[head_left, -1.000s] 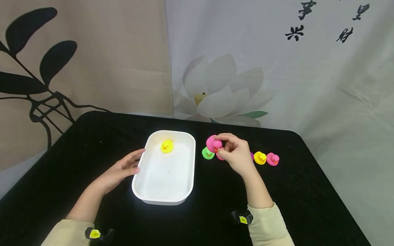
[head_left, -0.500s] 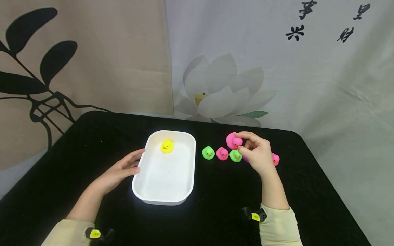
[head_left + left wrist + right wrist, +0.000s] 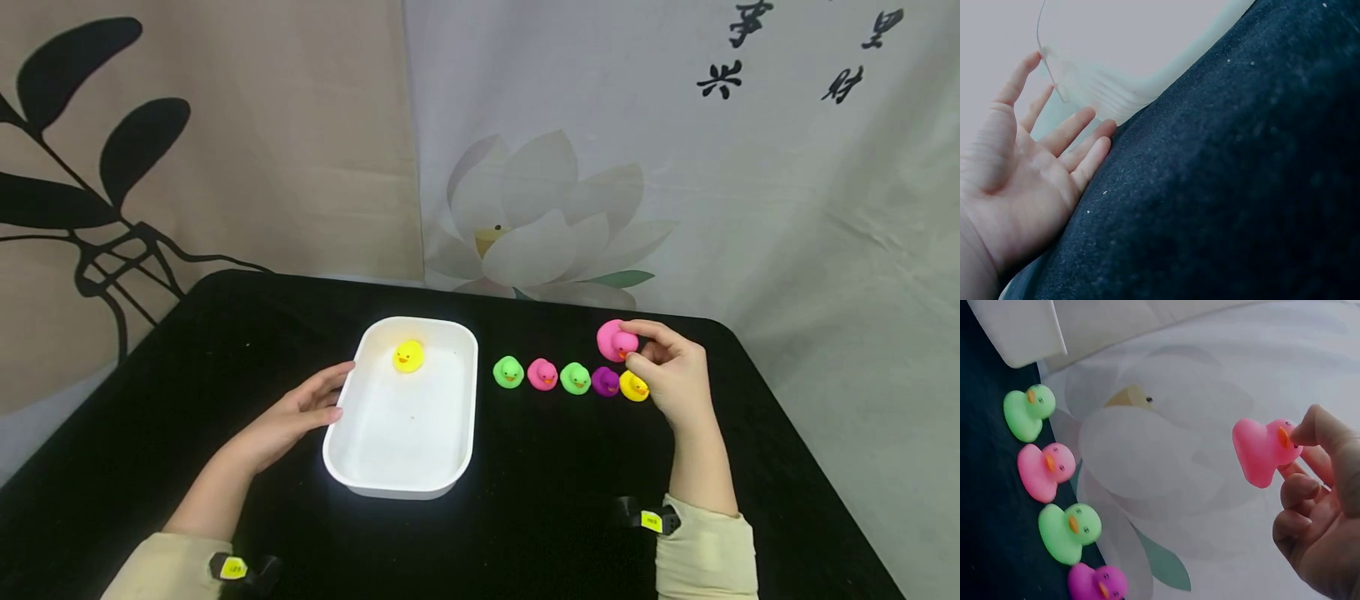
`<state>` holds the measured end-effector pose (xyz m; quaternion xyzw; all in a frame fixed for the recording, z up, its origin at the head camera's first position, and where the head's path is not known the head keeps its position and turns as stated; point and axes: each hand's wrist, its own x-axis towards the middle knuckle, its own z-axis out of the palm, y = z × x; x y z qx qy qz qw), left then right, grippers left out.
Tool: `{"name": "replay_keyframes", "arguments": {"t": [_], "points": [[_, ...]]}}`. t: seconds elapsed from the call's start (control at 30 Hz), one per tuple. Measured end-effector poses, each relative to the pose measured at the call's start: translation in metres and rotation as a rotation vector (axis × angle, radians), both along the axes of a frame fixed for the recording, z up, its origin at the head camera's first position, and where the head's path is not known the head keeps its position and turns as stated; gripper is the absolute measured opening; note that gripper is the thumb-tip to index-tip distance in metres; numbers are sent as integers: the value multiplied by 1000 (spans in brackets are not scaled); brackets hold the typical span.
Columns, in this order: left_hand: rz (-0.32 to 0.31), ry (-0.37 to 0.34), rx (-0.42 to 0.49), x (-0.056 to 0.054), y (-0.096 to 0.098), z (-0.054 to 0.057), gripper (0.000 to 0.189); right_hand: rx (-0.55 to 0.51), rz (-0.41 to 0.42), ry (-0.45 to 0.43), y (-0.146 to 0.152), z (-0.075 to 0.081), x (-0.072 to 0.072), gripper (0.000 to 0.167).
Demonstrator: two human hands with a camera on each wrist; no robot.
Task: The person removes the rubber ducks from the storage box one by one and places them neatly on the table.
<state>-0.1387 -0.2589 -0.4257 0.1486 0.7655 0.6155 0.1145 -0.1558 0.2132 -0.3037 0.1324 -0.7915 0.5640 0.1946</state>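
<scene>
My right hand (image 3: 672, 371) pinches a pink rubber duck (image 3: 617, 341) between thumb and fingers, held up over the right end of a row of ducks. In the right wrist view the held duck (image 3: 1259, 452) hangs well apart from the row. The row has a green duck (image 3: 508, 372), a pink duck (image 3: 542, 374), another green duck (image 3: 575, 378), a purple duck (image 3: 605, 382) and a yellow duck (image 3: 634, 386). My left hand (image 3: 303, 408) touches the left side of a white tray (image 3: 401, 487), fingers extended. Inside the tray lies one yellow duck (image 3: 408, 356).
A black cloth-covered table (image 3: 540, 500) with rounded far corners carries everything. Behind it hangs a printed curtain (image 3: 555, 217) with a lotus, leaves and written characters. The tray stands left of the duck row.
My right hand has carried the pink duck to the right along the row, uncovering the ducks it hid and now covering the right end. The left hand and tray stay put.
</scene>
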Motion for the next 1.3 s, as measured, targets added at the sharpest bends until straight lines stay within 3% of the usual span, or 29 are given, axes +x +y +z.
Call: {"name": "replay_keyframes", "arguments": {"t": [0.23,0.7,1.0,1.3], "points": [[-3,-2,2,0,0,1,66,27,-142,-107,29,-13,-8,30],[3,-16,-6,0,1,0,66,-6,-370,-174,70,-23,-8,27],[-2,-7,-3,0,0,0,67,-111,-431,-203,91,-32,-8,25],[0,-4,-8,-1,0,-1,67,-138,-489,-258,106,-47,-9,21]]}}
